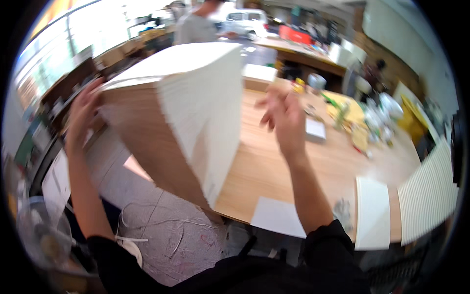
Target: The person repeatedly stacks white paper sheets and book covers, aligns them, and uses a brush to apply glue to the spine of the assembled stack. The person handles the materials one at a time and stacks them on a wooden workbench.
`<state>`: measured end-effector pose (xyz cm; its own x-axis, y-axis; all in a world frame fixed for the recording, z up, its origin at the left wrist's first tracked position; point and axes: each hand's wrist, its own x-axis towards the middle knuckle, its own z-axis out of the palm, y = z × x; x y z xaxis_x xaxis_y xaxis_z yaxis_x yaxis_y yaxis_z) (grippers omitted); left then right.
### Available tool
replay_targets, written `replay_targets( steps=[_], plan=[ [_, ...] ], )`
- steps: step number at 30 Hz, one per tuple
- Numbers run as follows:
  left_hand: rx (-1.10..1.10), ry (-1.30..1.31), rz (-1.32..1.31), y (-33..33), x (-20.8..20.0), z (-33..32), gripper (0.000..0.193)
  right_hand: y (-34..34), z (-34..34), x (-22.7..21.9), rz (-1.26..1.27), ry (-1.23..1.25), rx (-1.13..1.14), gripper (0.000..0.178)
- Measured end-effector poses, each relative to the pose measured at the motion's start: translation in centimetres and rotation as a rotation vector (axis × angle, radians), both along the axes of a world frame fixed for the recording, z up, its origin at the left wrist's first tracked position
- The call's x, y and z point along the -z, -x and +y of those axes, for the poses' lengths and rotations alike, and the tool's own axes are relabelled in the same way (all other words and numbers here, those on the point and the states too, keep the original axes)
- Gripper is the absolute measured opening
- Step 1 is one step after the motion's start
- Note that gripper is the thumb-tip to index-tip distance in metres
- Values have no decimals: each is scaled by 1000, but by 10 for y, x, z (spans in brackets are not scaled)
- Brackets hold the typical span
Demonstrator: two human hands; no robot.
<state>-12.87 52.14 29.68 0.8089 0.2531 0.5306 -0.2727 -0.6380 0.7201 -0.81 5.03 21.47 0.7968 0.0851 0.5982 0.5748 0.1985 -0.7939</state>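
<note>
A large block-like piece with a white top, a white side with a rough edge and a wood-brown face stands tilted at the left edge of the wooden table. My left hand grips its far left upper corner, the fingers bent over the edge. Above the table, to the right of the piece, my right hand hangs in the air, apart from it. Its fingers are loosely bent and apart, somewhat blurred, and nothing shows in them. How the piece's lower end rests is hard to tell.
A white sheet lies at the table's near edge, with a white panel and a ribbed panel farther right. Plastic bags and small items clutter the far right. Loose cords lie on the floor. Another person stands beyond.
</note>
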Motion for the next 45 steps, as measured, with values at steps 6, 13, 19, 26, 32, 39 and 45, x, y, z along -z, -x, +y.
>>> replay_targets(
  steps=[6,13,19,26,32,39,45],
  plan=[
    [-285,-525,-961,18,39,-116,39,133,-126,199,606,172,-18,19],
    [1149,36,-184,-35,163,-543,50,259,-215,259,847,79,358,20],
    [1588,-427,-408,-40,296,-756,34,313,-258,271,933,-2,641,22],
    [1672,-652,-246,-37,329,-822,55,327,-295,274,517,471,1053,14],
    [1744,-743,-218,-47,322,-831,52,305,-320,258,417,953,1242,27],
    [1703,-761,-638,-51,340,-834,37,294,-326,272,652,1103,1227,42],
    [1652,-753,-904,-55,345,-829,26,292,-328,270,719,1058,1196,40]
  ],
)
